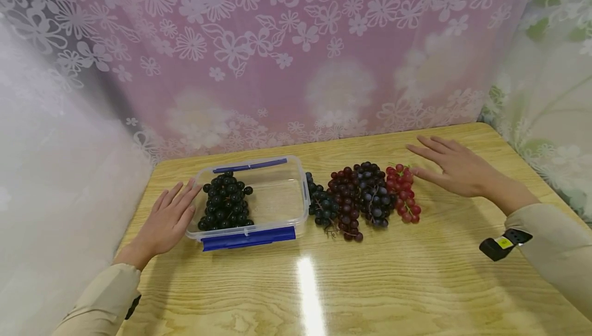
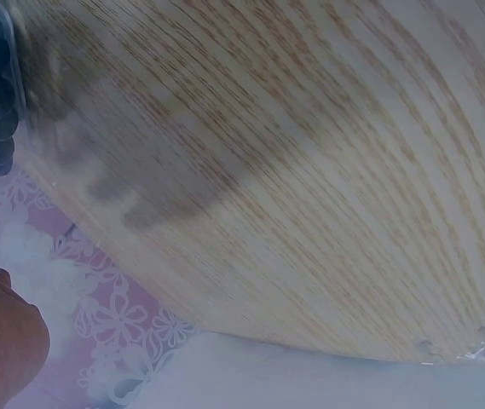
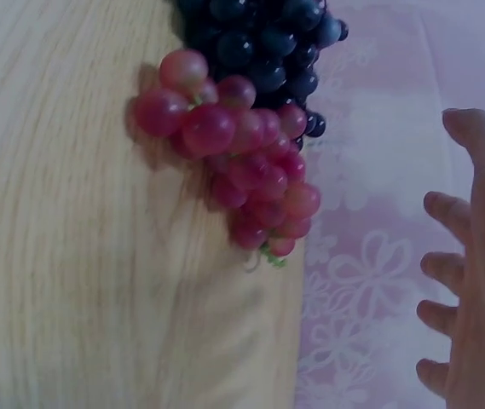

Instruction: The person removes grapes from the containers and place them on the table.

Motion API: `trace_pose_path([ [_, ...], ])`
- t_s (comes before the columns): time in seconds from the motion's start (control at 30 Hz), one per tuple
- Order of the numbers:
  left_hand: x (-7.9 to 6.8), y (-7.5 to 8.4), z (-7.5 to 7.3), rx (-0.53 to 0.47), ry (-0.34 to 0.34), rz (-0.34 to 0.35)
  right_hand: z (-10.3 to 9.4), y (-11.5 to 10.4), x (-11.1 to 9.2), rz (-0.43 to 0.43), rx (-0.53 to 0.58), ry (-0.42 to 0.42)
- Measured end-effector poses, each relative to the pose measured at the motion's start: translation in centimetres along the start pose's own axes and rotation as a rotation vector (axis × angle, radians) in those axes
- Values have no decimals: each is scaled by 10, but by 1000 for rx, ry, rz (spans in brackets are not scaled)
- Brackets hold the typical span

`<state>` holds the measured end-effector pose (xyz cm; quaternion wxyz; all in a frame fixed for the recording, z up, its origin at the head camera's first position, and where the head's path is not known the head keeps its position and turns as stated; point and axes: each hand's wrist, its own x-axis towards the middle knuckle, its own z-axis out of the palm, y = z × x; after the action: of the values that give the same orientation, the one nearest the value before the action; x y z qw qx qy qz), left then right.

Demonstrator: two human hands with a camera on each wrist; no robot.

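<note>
A clear plastic container [image 1: 277,197] with blue side clips stands at the left of the table, and a bunch of black grapes [image 1: 226,202] lies in its left half. My left hand [image 1: 166,218] has its fingers extended beside the container's left wall, overlapping its edge in the head view. To the container's right lie a dark green-black bunch [image 1: 324,205], a dark red bunch [image 1: 346,200], a blue-black bunch [image 1: 373,192] and a bright red bunch [image 1: 404,192] of grapes. My right hand [image 1: 462,169], fingers spread, hovers right of the red grapes [image 3: 259,170] and holds nothing.
The wooden table [image 1: 259,290] has a rounded far edge close to a pink floral curtain [image 1: 296,58]. Pale fabric [image 1: 60,171] hangs along the left side, and another floral cloth [image 1: 550,99] on the right. A black wrist device [image 1: 504,243] sits on the right sleeve.
</note>
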<state>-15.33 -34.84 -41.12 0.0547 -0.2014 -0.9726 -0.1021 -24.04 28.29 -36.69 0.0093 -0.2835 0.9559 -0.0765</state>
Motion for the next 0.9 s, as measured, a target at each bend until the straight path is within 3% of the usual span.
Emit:
trace_pose_path([
  [0.4, 0, 1, -1, -3, -3, -1, -11, -29, 5, 30, -66, -40],
  [0.7, -1, -1, 0, 0, -5, -5, -12, -49, 16, -15, -102, -28],
  [0.9, -1, 0, 0, -6, -9, -10, -7, -59, 26, -85, -126, 28],
])
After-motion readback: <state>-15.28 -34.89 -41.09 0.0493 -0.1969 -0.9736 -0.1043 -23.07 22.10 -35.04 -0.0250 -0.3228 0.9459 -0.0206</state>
